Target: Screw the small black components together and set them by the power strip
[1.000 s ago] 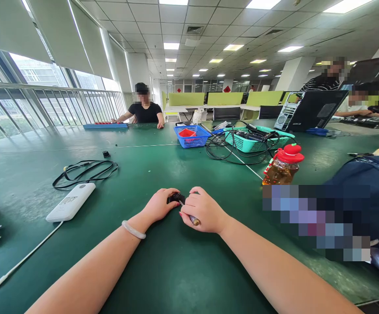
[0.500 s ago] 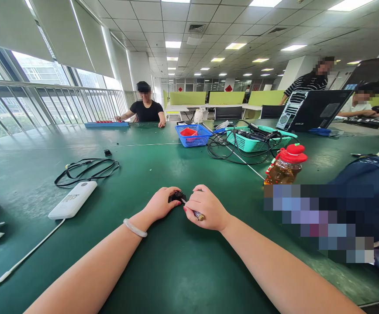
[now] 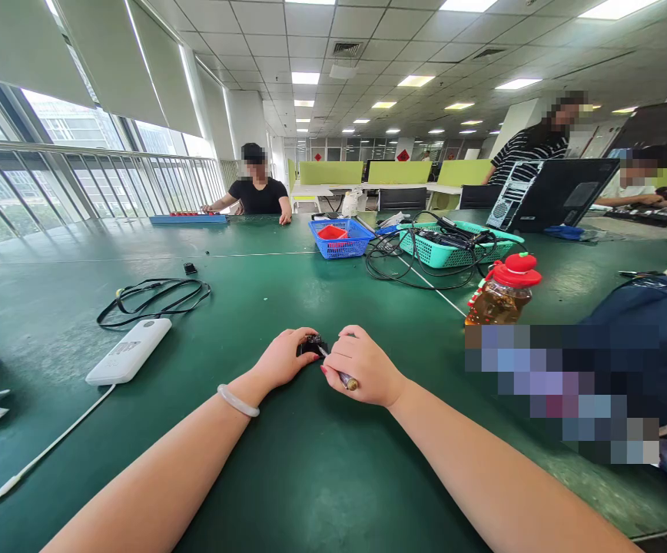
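A small black part [image 3: 312, 345] is gripped by my left hand [image 3: 281, 359], thumb and fingers around its left side, just above the green table [image 3: 333, 476]. My right hand [image 3: 365, 367] is closed round a screwdriver [image 3: 348, 380], whose thick handle end sticks out below the fingers. The thin metal tip points up and left and meets the right side of the black part. My fingers hide much of the tool and some of the part, so its details are too small to tell.
A white power bank [image 3: 129, 352] and a coiled black cable [image 3: 154, 299] lie left. Ahead are a blue basket [image 3: 342, 247] and a green basket [image 3: 443, 255] with cables. A red-lidded bottle [image 3: 503, 292] and dark bag [image 3: 650, 322] stand right. People are beyond.
Both hands stay nearly in place, the right one shifting very slightly left with the screwdriver. At the back right, the standing person in stripes has moved a little to the left.
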Available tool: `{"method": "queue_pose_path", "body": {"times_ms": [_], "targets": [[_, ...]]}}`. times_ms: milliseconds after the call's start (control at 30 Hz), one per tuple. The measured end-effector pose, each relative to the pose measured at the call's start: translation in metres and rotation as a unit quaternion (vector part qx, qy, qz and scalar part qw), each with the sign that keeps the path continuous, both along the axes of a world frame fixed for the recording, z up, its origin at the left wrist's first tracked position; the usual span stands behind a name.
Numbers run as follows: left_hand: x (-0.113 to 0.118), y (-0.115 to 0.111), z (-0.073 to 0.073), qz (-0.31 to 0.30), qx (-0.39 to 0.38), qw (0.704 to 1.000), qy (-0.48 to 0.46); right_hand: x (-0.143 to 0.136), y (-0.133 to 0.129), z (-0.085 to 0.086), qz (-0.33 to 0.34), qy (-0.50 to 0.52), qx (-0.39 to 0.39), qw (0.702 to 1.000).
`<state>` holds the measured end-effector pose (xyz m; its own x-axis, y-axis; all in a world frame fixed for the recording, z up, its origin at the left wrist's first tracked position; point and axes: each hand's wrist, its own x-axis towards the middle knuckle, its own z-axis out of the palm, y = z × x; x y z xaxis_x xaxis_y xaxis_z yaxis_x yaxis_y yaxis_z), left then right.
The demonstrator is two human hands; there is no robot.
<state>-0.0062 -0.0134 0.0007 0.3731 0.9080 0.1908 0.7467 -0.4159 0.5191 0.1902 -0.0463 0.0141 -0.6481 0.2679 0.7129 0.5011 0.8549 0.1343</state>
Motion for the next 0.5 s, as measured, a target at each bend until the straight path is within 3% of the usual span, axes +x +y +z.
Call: {"method": "queue_pose_path", "body": {"times_ms": [500], "targets": [[-0.001, 0.0008, -0.0023, -0.002, -0.008, 1.0, -0.01, 0.0007, 0.0021, -0.0008, -0.006, 0.034, 0.003, 0.999]]}}
